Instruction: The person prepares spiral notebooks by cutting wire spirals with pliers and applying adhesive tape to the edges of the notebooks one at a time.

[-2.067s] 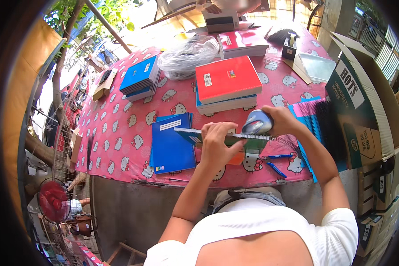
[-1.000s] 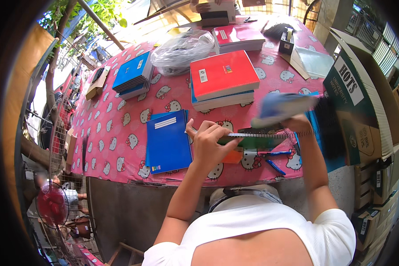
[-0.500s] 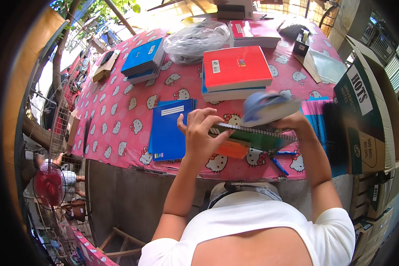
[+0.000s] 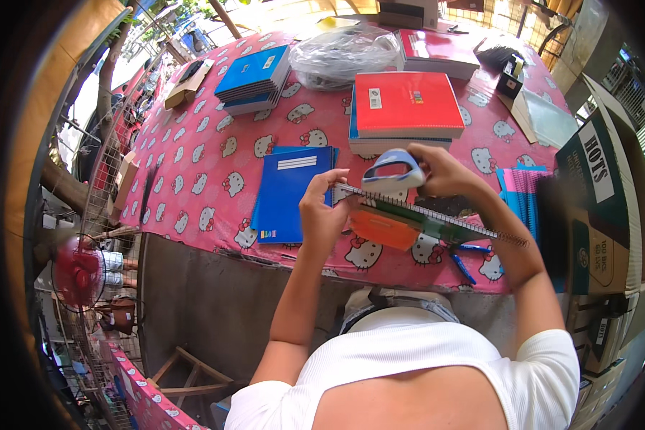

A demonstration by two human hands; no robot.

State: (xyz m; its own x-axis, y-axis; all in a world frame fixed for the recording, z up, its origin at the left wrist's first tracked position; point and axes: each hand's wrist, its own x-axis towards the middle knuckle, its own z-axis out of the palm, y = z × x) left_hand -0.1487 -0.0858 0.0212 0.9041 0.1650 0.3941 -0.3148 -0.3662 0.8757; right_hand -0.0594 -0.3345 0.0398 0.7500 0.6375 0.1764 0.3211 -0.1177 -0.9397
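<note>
My left hand (image 4: pixel 322 203) pinches the left end of a green spiral notebook (image 4: pixel 423 218), held on a slant above the table's near edge with its coil side up. The coil sticks out past the notebook's right end, by my right forearm. My right hand (image 4: pixel 441 170) is closed on a blue-and-white tool with a loop handle (image 4: pixel 394 170), just above the coil. Under the notebook shows something flat and orange (image 4: pixel 383 229). A blue notebook (image 4: pixel 294 197) lies beside my left hand. Blue-handled pliers (image 4: pixel 466 261) rest near the table edge.
Red-topped notebooks (image 4: pixel 408 104) are stacked behind my hands. A blue stack (image 4: pixel 254 75), a plastic bag (image 4: pixel 344 57) and pink-topped books (image 4: pixel 437 46) stand farther back. More spiral notebooks (image 4: pixel 523 190) and a tall open carton (image 4: pixel 602 186) are at right. A pink patterned cloth (image 4: pixel 193 161) covers the table.
My right hand has moved left with the blue-and-white tool, now over the coil's left part. My left fingers have closed in on the notebook's end. The whole view has shifted slightly.
</note>
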